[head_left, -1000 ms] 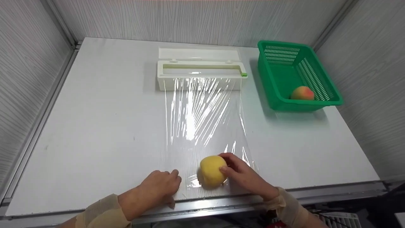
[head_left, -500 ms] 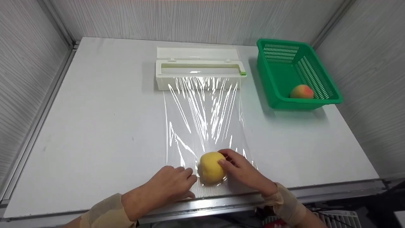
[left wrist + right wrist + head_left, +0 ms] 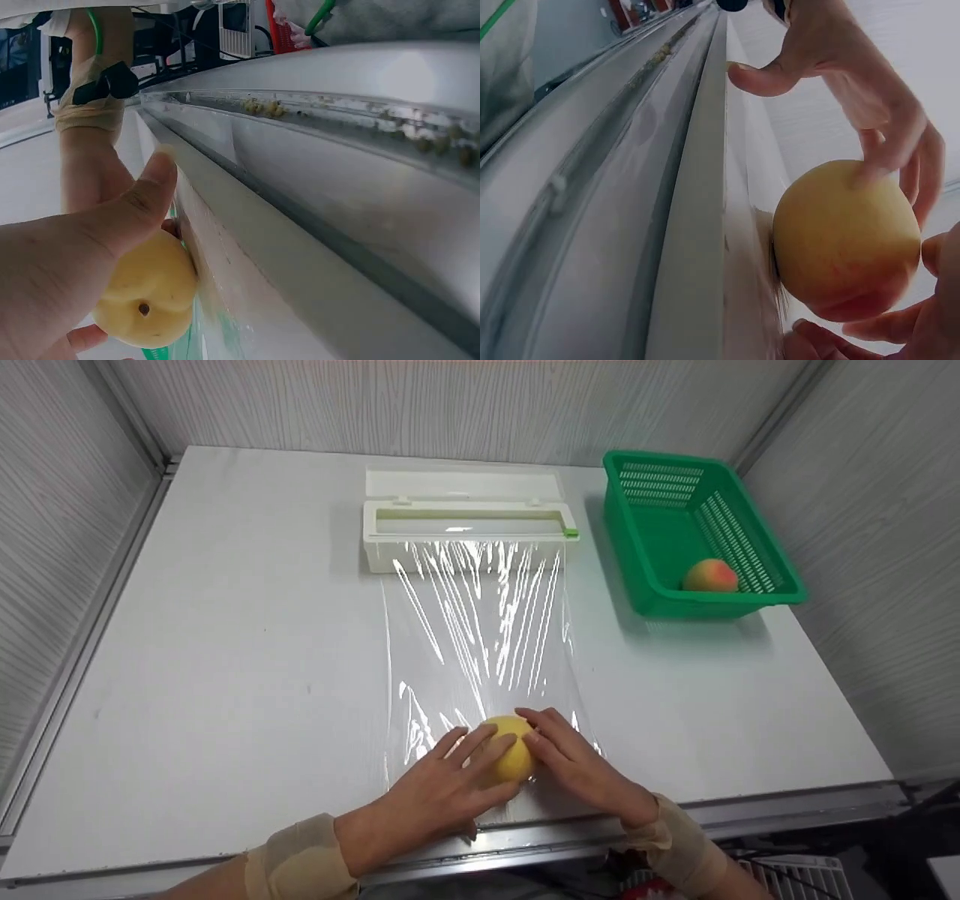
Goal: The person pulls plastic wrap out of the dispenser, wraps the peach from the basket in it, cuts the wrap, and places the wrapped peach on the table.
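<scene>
A yellow peach [image 3: 512, 757] sits on a sheet of clear cling film [image 3: 480, 660] near the table's front edge. My right hand [image 3: 589, 771] holds it from the right, thumb and fingers at its side. My left hand [image 3: 439, 791] reaches over its left side with the fingers spread, and the fingertips touch the skin. A red blush shows on the peach [image 3: 847, 240] in the right wrist view, where the left thumb stands away from the fruit. The left wrist view shows a small dark dimple on the peach [image 3: 146, 289].
Behind my hands, the film runs out of a white cling film dispenser [image 3: 465, 556] with its lid raised and a green slider [image 3: 571, 533]. To the right stands a green basket [image 3: 637, 559] holding another peach [image 3: 711, 576]. A metal rail [image 3: 540, 834] lines the table front.
My left hand has moved right from the film's front left part onto the peach, its fingers spreading. My right hand has stayed on the peach. The creases in the film have shifted.
</scene>
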